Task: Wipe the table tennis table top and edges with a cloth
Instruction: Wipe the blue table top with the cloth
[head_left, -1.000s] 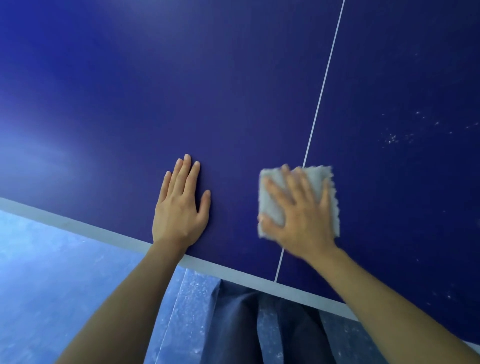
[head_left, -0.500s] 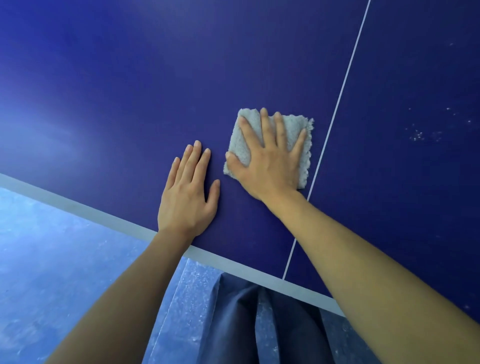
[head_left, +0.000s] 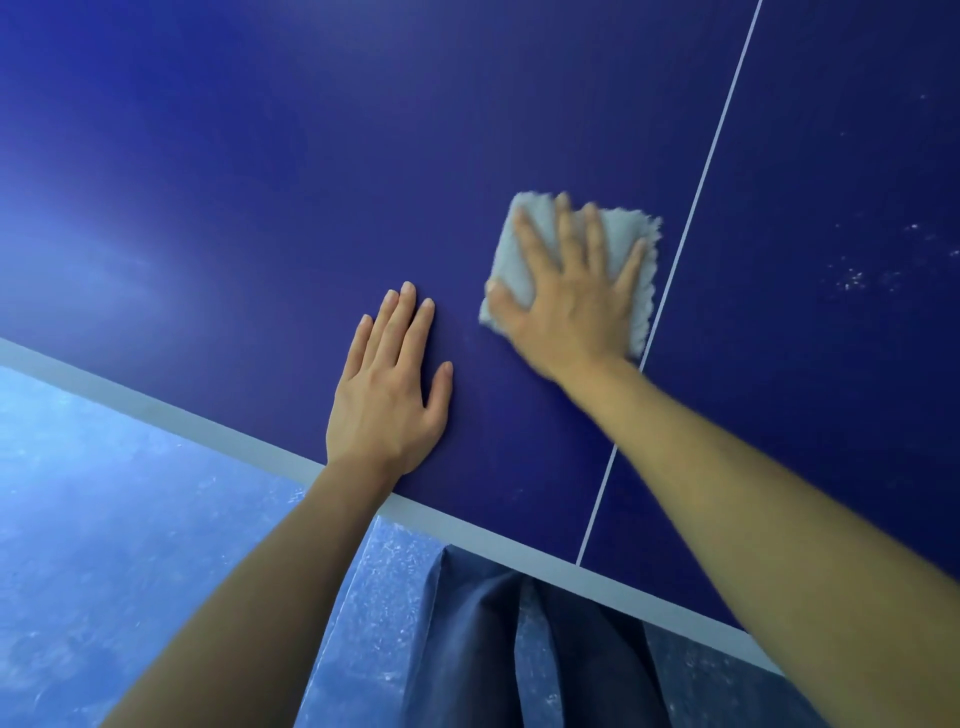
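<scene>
Pressing hand: the right hand (head_left: 574, 296) lies palm down on the cloth (head_left: 623, 244), fingers straight and spread wide, thumb out over the cloth's left edge; it pushes the cloth flat rather than gripping it, and its outline is slightly blurred.
Cloth: a pale grey, fluffy square, flat on the dark blue surface (head_left: 260, 156), in from the near edge; its frayed right side lies just beside the thin white centre line (head_left: 691, 218), and whether it touches the line I cannot tell.
Left hand: the left hand (head_left: 389, 395) rests flat on the surface, palm down, fingers straight and close together, thumb angled out; it holds nothing and sits left of the cloth, apart from it and nearer the near edge, wrist just over the edge band.
Near edge: a pale grey border band (head_left: 156, 410) runs along it from the left side down towards the right, and the centre line meets it between the two forearms.
Specks: a scatter of small pale specks (head_left: 852, 278) lies on the surface right of the centre line, towards the right side.
Below the edge: a mottled blue floor (head_left: 104, 519) and dark blue trouser legs (head_left: 467, 649).
</scene>
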